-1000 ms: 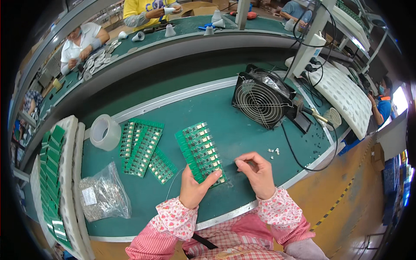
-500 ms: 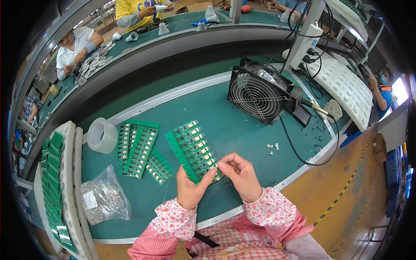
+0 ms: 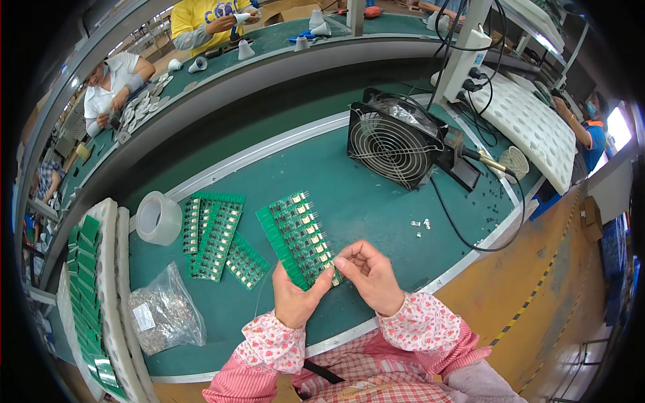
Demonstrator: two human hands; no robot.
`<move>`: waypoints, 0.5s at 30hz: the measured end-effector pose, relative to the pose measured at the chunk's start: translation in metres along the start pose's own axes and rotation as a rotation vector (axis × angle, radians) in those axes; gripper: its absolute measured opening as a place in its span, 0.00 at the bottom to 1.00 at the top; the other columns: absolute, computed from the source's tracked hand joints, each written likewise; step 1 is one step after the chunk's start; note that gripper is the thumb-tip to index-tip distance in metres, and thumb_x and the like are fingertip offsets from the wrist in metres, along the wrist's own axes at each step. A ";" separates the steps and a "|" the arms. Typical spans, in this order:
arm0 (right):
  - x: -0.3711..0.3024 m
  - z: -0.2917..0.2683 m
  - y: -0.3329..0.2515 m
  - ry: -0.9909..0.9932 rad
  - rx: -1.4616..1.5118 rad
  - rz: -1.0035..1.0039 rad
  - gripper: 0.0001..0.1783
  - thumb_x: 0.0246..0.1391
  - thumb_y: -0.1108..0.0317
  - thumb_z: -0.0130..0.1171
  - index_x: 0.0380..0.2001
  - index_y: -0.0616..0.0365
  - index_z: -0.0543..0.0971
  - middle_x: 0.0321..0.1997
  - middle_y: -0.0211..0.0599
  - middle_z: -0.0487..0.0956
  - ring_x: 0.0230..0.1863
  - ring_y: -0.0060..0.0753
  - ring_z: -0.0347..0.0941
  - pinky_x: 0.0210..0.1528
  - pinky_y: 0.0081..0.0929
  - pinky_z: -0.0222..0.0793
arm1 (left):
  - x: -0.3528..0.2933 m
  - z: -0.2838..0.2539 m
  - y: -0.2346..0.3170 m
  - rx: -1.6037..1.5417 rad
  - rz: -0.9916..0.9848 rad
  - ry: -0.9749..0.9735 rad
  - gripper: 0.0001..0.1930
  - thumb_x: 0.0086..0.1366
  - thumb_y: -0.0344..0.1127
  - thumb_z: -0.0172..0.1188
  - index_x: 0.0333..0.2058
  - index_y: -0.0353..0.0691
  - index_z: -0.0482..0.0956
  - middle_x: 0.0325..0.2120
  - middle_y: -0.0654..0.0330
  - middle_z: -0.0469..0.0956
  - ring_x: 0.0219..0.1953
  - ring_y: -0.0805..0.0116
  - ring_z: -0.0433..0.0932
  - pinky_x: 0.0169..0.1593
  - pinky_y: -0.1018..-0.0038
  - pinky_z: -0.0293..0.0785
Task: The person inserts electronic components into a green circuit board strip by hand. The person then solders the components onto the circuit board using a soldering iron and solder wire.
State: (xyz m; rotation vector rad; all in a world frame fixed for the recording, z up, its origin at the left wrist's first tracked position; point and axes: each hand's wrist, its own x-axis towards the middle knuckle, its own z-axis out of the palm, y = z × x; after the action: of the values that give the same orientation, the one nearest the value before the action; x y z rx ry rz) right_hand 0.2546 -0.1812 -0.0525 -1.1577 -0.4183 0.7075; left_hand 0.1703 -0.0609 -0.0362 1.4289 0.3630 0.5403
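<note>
Only one view to go on here, the head cam. Going by clock positions around the panel in hand: the green circuit board panel (image 3: 292, 232) is dead centre, held up over the bench, tilted a bit. The left hand (image 3: 293, 302) is at 6 o'clock, gripping its lower end with the thumb over the front. The right hand (image 3: 371, 279) is at 4 o'clock, thumb and index finger brought together at the panel's right edge. Can't tell if they're pinching a tiny part or just touching the edge.

As for progress, the upper rows all seem to have their pale blocks, with pins poking out along the right edge, so I'd call those populated. The bottom corner is hidden by fingers, so no idea if anything's left there.

At 9 o'clock there's a fanned stack of panels (image 3: 218, 232), also with parts on; finished or waiting, can't say. More green boards (image 3: 86, 295) sit on foam between 8 and 9. Loose pale bits (image 3: 426, 222) lie at 3, and a bag of small parts (image 3: 171, 312) is at 8, so supplies haven't run out.
</note>
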 end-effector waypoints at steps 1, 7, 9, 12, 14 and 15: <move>-0.001 0.001 0.001 -0.001 -0.014 -0.029 0.08 0.57 0.72 0.55 0.36 0.64 0.69 0.34 0.30 0.74 0.34 0.13 0.69 0.37 0.13 0.67 | 0.000 0.000 0.000 0.003 0.002 -0.001 0.14 0.53 0.24 0.63 0.38 0.33 0.72 0.31 0.63 0.77 0.32 0.77 0.75 0.36 0.79 0.73; -0.002 0.001 0.004 0.039 -0.086 -0.062 0.08 0.58 0.72 0.54 0.35 0.64 0.68 0.34 0.32 0.74 0.34 0.13 0.69 0.36 0.14 0.68 | 0.000 0.002 -0.003 0.008 0.008 -0.035 0.15 0.53 0.24 0.63 0.40 0.33 0.71 0.33 0.63 0.76 0.33 0.77 0.75 0.37 0.79 0.73; 0.000 0.003 0.002 0.061 -0.062 -0.072 0.08 0.58 0.72 0.54 0.35 0.64 0.68 0.34 0.32 0.74 0.34 0.13 0.69 0.36 0.14 0.68 | 0.002 0.001 -0.004 -0.018 -0.031 -0.056 0.16 0.53 0.24 0.64 0.41 0.34 0.70 0.33 0.62 0.76 0.34 0.77 0.75 0.38 0.79 0.73; -0.001 -0.005 -0.006 0.092 -0.039 -0.058 0.10 0.56 0.70 0.57 0.36 0.64 0.70 0.34 0.33 0.74 0.34 0.15 0.70 0.36 0.16 0.68 | 0.000 0.004 -0.002 -0.104 -0.094 -0.036 0.17 0.54 0.24 0.64 0.42 0.34 0.70 0.34 0.62 0.76 0.35 0.76 0.76 0.39 0.79 0.73; -0.005 -0.018 -0.018 0.211 -0.528 -0.204 0.12 0.51 0.70 0.62 0.36 0.63 0.72 0.33 0.34 0.75 0.33 0.20 0.72 0.37 0.19 0.69 | 0.001 0.003 -0.002 -0.106 -0.090 -0.038 0.17 0.54 0.24 0.64 0.42 0.34 0.70 0.34 0.61 0.76 0.35 0.75 0.76 0.40 0.78 0.74; -0.007 -0.030 -0.020 0.328 -0.712 -0.308 0.13 0.47 0.70 0.65 0.35 0.60 0.74 0.32 0.36 0.75 0.32 0.27 0.73 0.37 0.22 0.70 | 0.001 0.001 -0.002 -0.104 -0.100 -0.041 0.18 0.54 0.24 0.64 0.43 0.34 0.70 0.35 0.61 0.76 0.35 0.75 0.76 0.40 0.78 0.74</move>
State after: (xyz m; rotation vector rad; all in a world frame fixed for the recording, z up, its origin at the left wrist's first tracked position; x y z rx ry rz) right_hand 0.2746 -0.2107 -0.0439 -1.7938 -0.5734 0.0743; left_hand 0.1716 -0.0615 -0.0377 1.3122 0.3667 0.4423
